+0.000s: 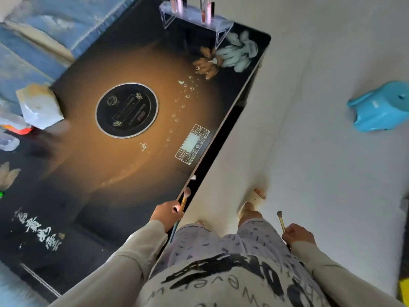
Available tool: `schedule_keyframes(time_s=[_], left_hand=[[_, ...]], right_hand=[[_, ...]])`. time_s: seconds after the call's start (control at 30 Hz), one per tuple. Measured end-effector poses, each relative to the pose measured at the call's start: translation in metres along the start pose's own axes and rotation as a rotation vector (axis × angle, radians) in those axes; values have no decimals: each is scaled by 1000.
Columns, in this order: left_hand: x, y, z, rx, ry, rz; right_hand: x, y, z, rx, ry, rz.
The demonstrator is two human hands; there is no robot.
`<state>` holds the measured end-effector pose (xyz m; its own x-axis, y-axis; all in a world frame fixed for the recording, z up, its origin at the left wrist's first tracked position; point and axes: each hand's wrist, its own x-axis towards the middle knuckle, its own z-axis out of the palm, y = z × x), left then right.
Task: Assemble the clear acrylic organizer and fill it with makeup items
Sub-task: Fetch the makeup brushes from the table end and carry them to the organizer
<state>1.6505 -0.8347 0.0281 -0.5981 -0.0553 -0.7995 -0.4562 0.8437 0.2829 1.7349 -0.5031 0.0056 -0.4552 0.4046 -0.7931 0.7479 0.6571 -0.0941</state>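
Observation:
The clear acrylic organizer (pixel 195 21) stands at the far end of the dark glass table (pixel 93 207), with pink tubes (pixel 204 9) upright in it. My left hand (pixel 167 214) grips a makeup brush (pixel 184 199) with a gold handle and pink bristles, at the table's near right edge. My right hand (pixel 298 234) holds a second, smaller makeup brush (pixel 281 220) upright, off the table over the floor. Both hands are far from the organizer.
A round black hob plate (pixel 127 110) and a touch panel (pixel 192 144) are set in the table. A tissue pack (pixel 38 106) and small containers (pixel 10 134) lie at the left edge. A blue plastic stool (pixel 380 106) sits on the white floor at right.

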Motion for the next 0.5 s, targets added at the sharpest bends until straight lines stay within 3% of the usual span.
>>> schedule_keyframes(time_s=[0.17,0.5], left_hand=[[19,45,3,80,-48,12],[49,146,33,275,-110,-56]], right_hand=[[17,16,-25,-24,-44,50],[97,27,-141,246,18,32]])
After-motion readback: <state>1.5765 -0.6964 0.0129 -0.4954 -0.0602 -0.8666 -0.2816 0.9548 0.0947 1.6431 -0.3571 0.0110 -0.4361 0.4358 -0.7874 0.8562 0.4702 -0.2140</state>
